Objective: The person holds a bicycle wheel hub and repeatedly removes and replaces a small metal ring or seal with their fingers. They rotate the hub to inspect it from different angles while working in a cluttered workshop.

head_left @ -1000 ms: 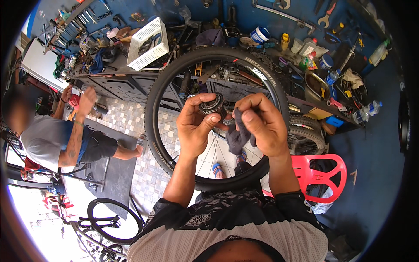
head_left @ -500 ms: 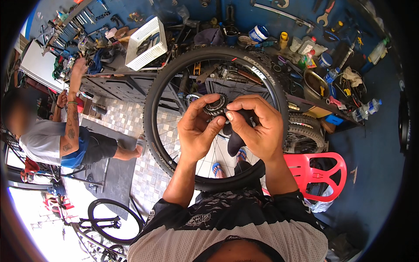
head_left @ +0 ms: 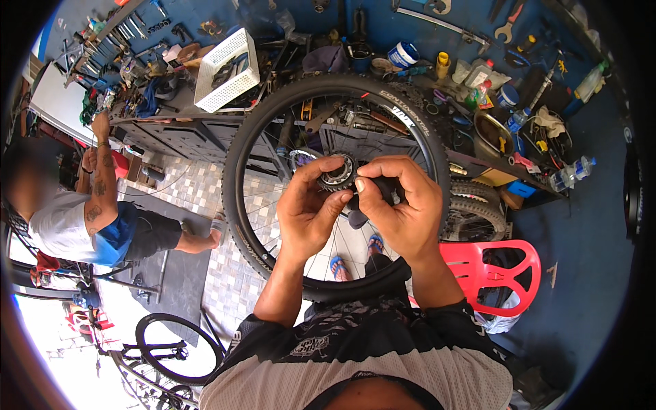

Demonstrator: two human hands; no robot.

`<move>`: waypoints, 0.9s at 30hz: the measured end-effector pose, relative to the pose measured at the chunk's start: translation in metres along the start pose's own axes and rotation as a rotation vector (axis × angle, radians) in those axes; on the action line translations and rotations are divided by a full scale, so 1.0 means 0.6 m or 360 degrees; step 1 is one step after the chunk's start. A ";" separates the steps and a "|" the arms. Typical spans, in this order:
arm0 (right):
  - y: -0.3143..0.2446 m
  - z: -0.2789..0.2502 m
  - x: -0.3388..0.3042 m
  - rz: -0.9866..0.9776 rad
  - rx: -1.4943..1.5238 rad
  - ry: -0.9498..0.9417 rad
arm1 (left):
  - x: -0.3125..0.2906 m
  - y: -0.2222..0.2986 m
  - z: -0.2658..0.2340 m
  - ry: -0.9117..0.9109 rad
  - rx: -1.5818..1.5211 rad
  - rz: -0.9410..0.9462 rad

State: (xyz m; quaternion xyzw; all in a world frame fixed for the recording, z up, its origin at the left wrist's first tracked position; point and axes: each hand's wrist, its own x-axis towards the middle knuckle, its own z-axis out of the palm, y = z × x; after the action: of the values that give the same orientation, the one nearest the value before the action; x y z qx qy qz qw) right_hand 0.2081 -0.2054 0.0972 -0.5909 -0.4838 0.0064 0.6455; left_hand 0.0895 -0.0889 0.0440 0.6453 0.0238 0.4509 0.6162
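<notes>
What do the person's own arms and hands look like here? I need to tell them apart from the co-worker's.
Both forearms are bare from the short sleeves down, with no gloves, watch or rings visible on the left hand or right hand. The shirt has dark patterned sleeves and a grey mesh-like body.

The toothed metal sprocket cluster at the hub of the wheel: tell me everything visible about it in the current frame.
The sprocket cluster is a small round stack of grey metal cogs with fine teeth around its rim, looking dull and used. It sits at the centre of the bicycle wheel, where the thin spokes meet. The left hand grips it from the left with thumb and fingers curled round its edge. The right hand presses a dark rag against its right side, hiding that part. Its rear face cannot be seen.
</notes>
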 end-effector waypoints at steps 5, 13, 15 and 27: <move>-0.010 0.006 -0.014 0.0171 0.0114 0.0081 | -0.002 0.007 0.003 0.0011 0.0140 0.0041; -0.015 0.014 -0.006 -0.0470 -0.0269 0.0035 | -0.005 0.017 0.002 0.0087 0.0071 0.0047; -0.011 0.018 -0.011 -0.0537 -0.0283 0.0048 | -0.006 0.021 0.004 0.0103 0.0114 0.0033; -0.008 0.026 -0.019 -0.0538 -0.0282 -0.0036 | -0.009 0.038 0.015 0.0171 0.0138 0.0001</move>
State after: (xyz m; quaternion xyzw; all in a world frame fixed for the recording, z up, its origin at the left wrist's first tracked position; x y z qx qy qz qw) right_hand 0.1896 -0.2014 0.0914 -0.5557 -0.5822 -0.1380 0.5773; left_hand 0.0800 -0.1043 0.0611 0.6463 0.0761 0.4836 0.5854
